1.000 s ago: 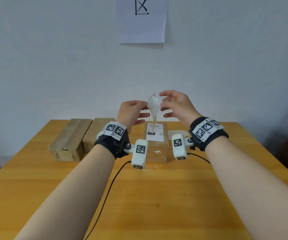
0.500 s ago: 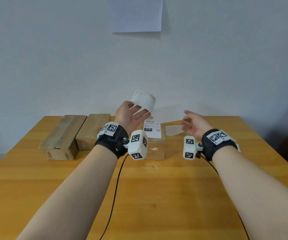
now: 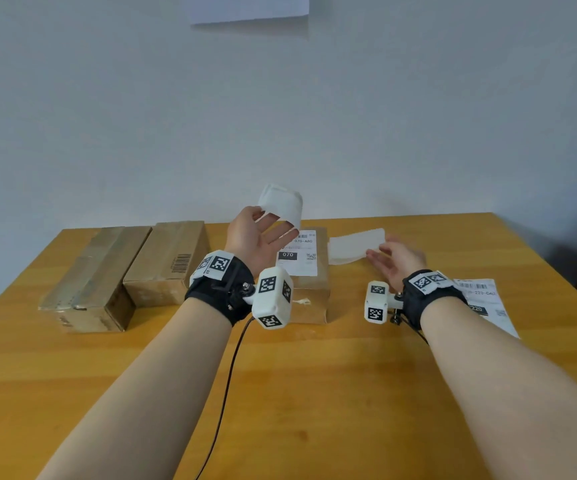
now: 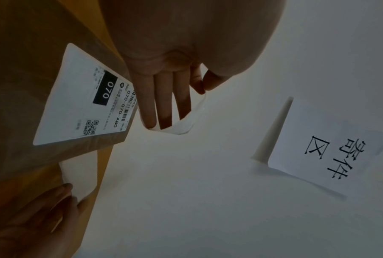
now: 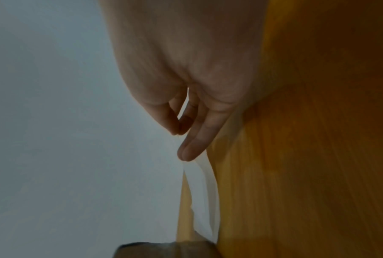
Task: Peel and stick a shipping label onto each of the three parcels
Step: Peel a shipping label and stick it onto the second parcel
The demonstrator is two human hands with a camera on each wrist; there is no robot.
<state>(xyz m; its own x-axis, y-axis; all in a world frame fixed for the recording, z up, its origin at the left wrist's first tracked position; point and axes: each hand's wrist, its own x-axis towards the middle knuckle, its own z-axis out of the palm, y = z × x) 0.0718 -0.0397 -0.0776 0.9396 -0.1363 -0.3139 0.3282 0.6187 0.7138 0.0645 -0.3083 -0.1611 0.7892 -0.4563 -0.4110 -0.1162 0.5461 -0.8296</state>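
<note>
My left hand is raised palm-up above the table; thumb and forefinger pinch a curled white shipping label, which bends round the fingertips in the left wrist view. My right hand is low over the table and pinches the white backing sheet by its near edge; the sheet trails from thumb and forefinger. Three brown parcels stand in a row: the left parcel, the middle parcel, and the right parcel, which has a printed "070" label stuck on top.
Another printed label sheet lies flat on the wooden table to the right, partly under my right wrist. A black cable runs from the left wrist across the table. A paper sign hangs on the wall behind.
The hands were together at the sheet a second ago and have pulled apart. The left keeps the label up; the right has dropped with the backing sheet to the table beside the labelled parcel.
</note>
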